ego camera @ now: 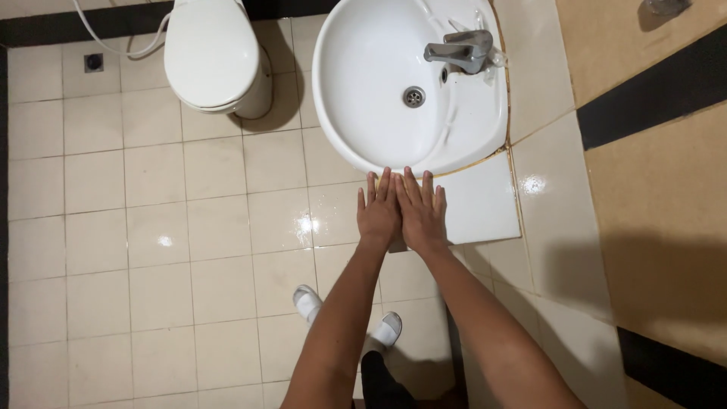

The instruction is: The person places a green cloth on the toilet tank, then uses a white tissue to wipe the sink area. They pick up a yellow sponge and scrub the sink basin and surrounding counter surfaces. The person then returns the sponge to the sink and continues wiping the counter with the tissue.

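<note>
My left hand (378,210) and my right hand (422,213) are stretched out side by side, palms down, fingers straight and touching each other along the index fingers. Both hold nothing. They hover just below the front rim of a white wash basin (356,113). The basin has a round metal drain (413,96) and a grey metal tap (462,51) at its right side.
A white toilet (212,57) with its lid down stands at the upper left, a hose beside it. Beige floor tiles (151,242) spread to the left. A white tiled ledge (485,204) and a tan and black wall lie on the right. My white shoes (307,301) show below.
</note>
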